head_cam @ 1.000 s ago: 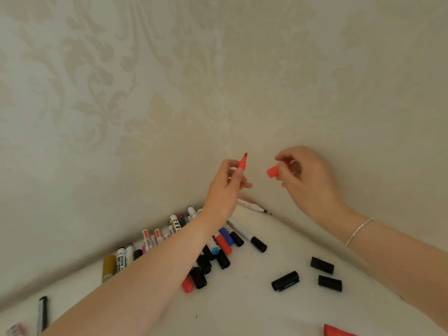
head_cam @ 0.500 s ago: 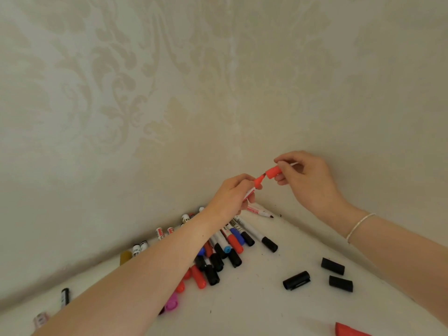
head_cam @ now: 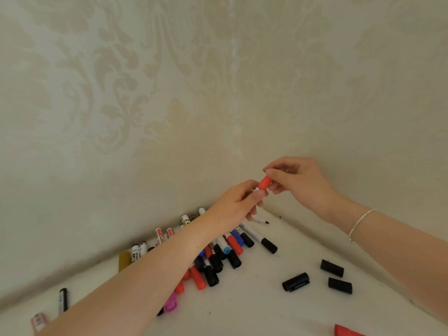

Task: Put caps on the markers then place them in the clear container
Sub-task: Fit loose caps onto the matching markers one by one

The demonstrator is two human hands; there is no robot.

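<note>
Above pile | right hand (head_cam: 300, 183) pinches red cap (head_cam: 264, 182) | left hand (head_cam: 238, 206) holds marker

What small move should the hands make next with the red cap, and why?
Probably press the red cap fully onto the marker: the right hand pinches it against the left hand, whose fingers hide the marker, so full seating is unconfirmed.

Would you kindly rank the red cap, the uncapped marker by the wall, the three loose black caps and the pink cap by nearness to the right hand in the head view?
1. Red cap, pinched by the right hand.
2. Uncapped marker, below, by the wall.
3. Loose black caps, lower right, on the table.
4. Pink cap, far lower left.
</note>
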